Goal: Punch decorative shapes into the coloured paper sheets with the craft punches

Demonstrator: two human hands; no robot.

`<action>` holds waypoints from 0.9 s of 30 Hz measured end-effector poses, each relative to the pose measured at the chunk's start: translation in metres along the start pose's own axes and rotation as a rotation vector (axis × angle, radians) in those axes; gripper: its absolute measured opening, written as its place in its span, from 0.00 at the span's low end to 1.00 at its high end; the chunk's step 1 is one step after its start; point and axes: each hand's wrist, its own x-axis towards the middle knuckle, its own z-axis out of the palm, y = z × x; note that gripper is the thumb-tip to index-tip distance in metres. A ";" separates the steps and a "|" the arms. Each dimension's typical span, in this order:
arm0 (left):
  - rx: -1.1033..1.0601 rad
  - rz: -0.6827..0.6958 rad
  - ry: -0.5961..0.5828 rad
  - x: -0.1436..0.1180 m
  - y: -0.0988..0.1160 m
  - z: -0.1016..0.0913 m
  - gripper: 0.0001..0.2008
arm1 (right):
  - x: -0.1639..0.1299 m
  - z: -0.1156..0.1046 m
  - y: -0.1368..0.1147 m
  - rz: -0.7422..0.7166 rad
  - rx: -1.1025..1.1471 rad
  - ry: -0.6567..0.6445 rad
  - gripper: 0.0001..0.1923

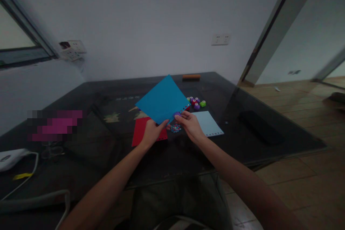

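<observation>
A blue sheet of paper (164, 99) is held up above the table, turned cornerwise, with a row of small holes along its lower right edge. My left hand (155, 127) is closed on its lower corner, thumb on top. In my right hand (190, 122), pinched at that holed edge, is a small purple paper punch (177, 115), partly covered by my fingers. Below lies a pile of coloured paper bits (176, 128). A red sheet (138, 133) rests under my left hand, and a pale sheet (207, 123) with holes along its near edge lies right of my right hand.
Several small round punches with eyes (197, 106) in purple, red and green stand behind the sheets. A brown bar (191, 77) lies at the table's back edge, a dark case (260, 127) on the right. A white device (12, 159) with a cable sits far left.
</observation>
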 end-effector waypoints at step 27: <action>0.003 0.000 0.016 0.001 -0.002 0.001 0.12 | 0.001 0.000 0.002 -0.023 -0.026 0.017 0.15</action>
